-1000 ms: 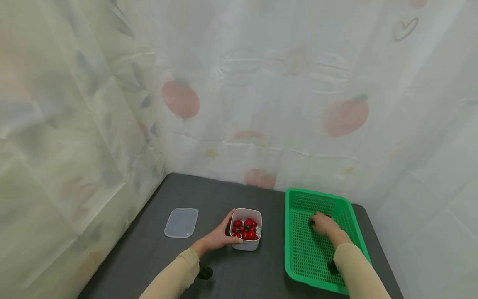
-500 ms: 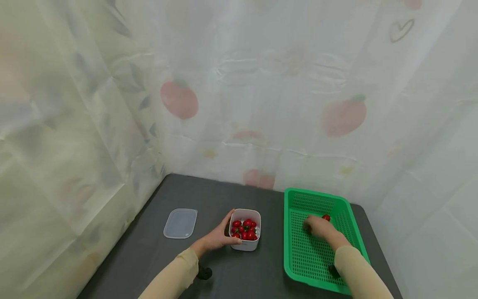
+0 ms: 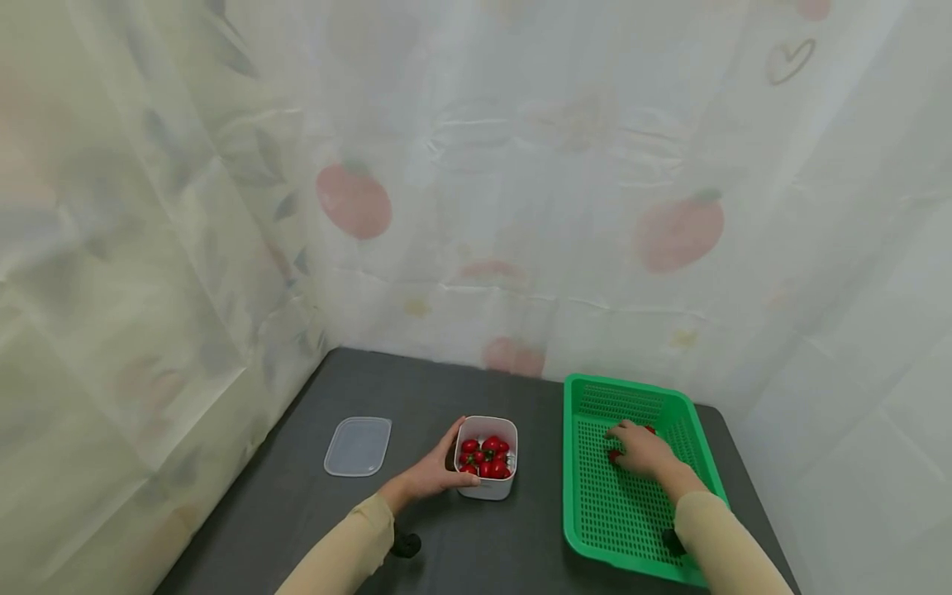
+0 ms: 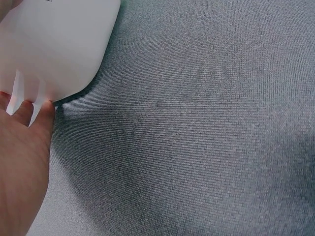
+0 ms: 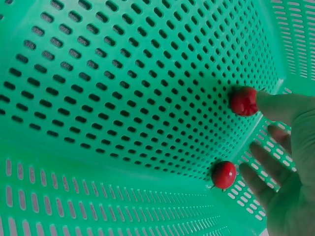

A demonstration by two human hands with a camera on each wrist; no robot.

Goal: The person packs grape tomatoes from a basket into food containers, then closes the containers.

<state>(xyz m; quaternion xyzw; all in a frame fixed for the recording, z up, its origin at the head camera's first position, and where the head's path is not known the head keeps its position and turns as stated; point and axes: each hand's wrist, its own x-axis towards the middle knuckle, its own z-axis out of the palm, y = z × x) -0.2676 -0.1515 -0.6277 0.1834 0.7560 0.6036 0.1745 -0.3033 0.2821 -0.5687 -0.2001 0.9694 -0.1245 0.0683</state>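
Note:
My left hand (image 3: 435, 471) grips a small white plastic container (image 3: 487, 489) on the table, thumb along its near side and fingers at the far left side. Several small red tomatoes (image 3: 491, 445) lie inside it. In the left wrist view the fingers (image 4: 44, 118) press against the container's wall (image 4: 64, 44). My right hand (image 3: 643, 450) is down in a green slotted basket (image 3: 573, 487). Its thumb touches one cherry tomato (image 5: 243, 102) on the basket floor, while the other fingers are spread. A second cherry tomato (image 5: 224, 174) lies apart, near the fingertips.
A clear flat lid (image 3: 359, 446) lies on the dark grey table (image 3: 439, 388), left of the container. The basket stands at the table's right side. Printed curtains (image 3: 476, 207) hang behind and along both sides.
My right hand moved left in the basket, then slightly back right, and its fingers spread. A tomato now shows beside the thumb. My left hand keeps holding the container in place.

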